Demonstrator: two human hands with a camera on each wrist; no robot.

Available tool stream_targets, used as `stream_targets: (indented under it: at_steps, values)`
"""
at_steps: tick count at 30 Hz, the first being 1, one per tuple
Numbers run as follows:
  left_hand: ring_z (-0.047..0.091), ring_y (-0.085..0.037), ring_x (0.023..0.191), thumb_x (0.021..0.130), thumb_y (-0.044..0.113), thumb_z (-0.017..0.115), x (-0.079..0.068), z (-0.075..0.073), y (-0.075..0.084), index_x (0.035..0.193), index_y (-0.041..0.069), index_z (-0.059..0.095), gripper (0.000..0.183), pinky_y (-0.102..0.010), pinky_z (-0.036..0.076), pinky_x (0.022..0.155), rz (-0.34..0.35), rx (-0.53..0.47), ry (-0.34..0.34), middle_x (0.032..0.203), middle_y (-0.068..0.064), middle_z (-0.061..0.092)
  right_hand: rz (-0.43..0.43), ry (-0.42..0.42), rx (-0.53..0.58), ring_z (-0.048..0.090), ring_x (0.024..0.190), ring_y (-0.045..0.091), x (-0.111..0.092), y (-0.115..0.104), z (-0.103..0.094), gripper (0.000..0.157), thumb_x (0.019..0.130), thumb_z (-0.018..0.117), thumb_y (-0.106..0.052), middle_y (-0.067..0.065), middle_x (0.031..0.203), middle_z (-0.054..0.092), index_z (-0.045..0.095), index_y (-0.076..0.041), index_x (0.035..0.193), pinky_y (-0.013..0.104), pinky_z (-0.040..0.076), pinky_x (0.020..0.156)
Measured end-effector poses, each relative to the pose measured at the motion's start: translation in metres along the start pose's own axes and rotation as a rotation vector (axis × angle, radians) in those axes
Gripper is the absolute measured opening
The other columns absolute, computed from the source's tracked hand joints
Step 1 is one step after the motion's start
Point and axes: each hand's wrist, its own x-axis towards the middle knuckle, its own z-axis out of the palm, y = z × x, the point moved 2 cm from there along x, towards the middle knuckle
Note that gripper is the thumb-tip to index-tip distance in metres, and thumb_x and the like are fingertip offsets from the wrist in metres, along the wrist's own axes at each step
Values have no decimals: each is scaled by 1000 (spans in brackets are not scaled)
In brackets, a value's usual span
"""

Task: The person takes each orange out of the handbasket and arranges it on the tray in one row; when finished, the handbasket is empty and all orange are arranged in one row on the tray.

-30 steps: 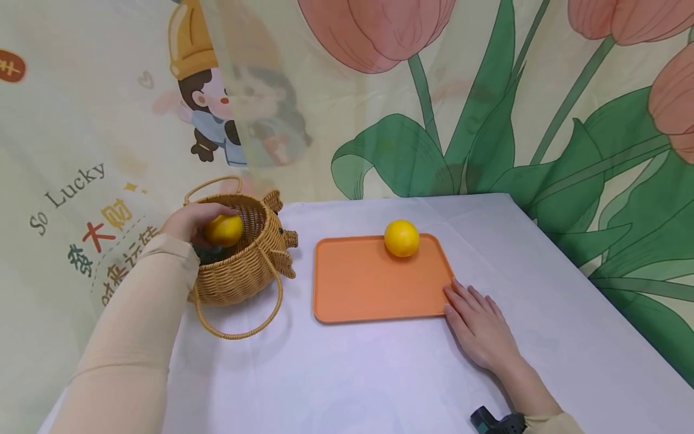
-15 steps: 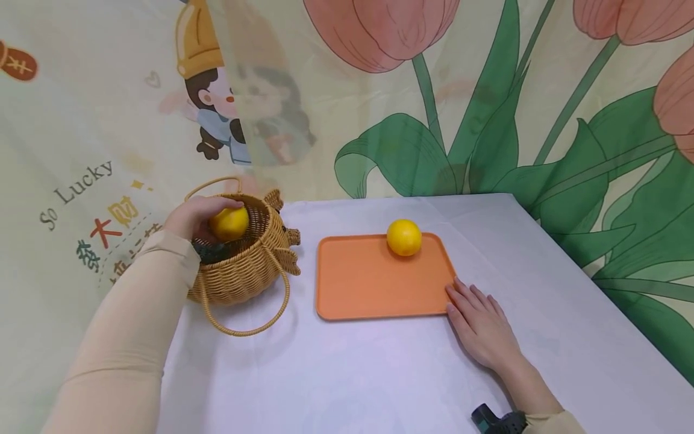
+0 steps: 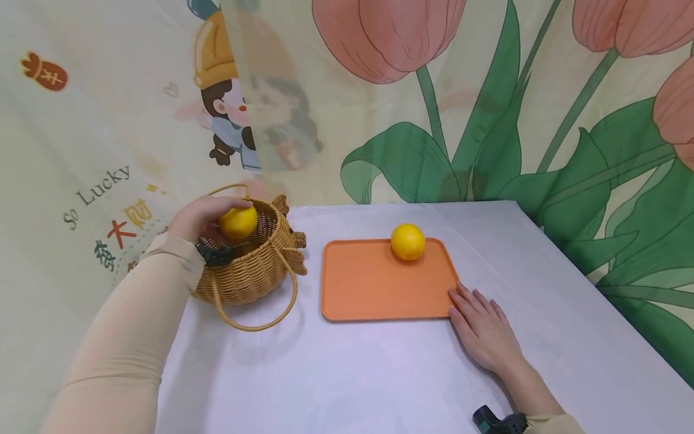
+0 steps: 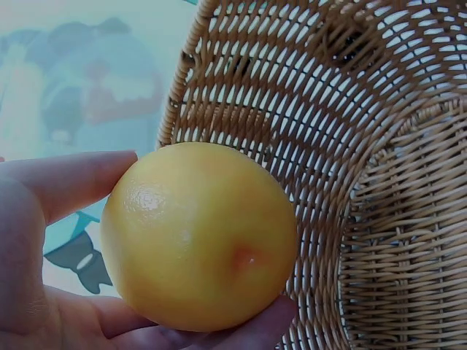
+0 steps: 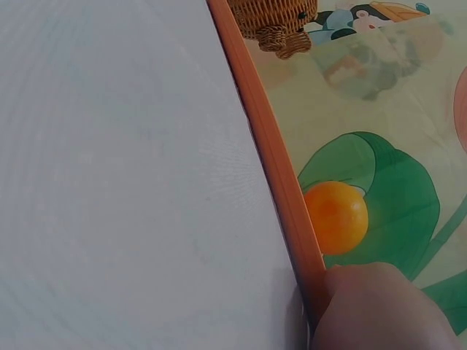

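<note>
While the left hand (image 3: 194, 218) is at the far left with the wicker basket (image 3: 246, 278), it holds a yellow fruit (image 3: 238, 223) at the basket's mouth; whether the fruit is wholly above the rim or partly below it, I cannot tell. This step seems best done with a light, steady hold, the wrist high enough that fruit and knuckles pass the woven rim without scraping, and the sleeve clear of the looped front handle (image 3: 257, 328). Smooth, round skin could slip if pinched off centre, so fingers well under the fruit look like a sound choice. As for the grip, the left wrist view shows one digit, apparently the thumb, against one side and other fingers curled beneath, spread about as wide as the fruit and clamped on it. Further right, the orange tray (image 3: 379, 289) lies flat on the white cloth (image 3: 336, 367), apart from the basket. A second fruit (image 3: 408, 242) sits at the tray's far edge, right of its middle. Rightmost, the right hand (image 3: 482, 331) rests palm down, fingers extended, fingertips touching the tray's right edge near its front corner; that light contact should help steady the tray.
</note>
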Motion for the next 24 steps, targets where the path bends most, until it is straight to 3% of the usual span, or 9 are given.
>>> stream_targets:
  at_steps: [12,24]
  values:
    - [52,-38,113,101,43,58,-10,5,6,154,-11,14,88,-54,50,101,47,-17,79,135,-25,36,-4,-1,20,22,148,48,-1,0,1,61,109,40,-46,18,163,31,44,-5,155,69,9,117]
    - [59,-28,100,97,50,62,-20,8,17,149,-11,22,90,-46,55,97,131,-66,182,132,-19,38,1,1,14,22,148,48,-1,1,-3,62,109,40,-47,19,163,32,44,-5,154,70,10,117]
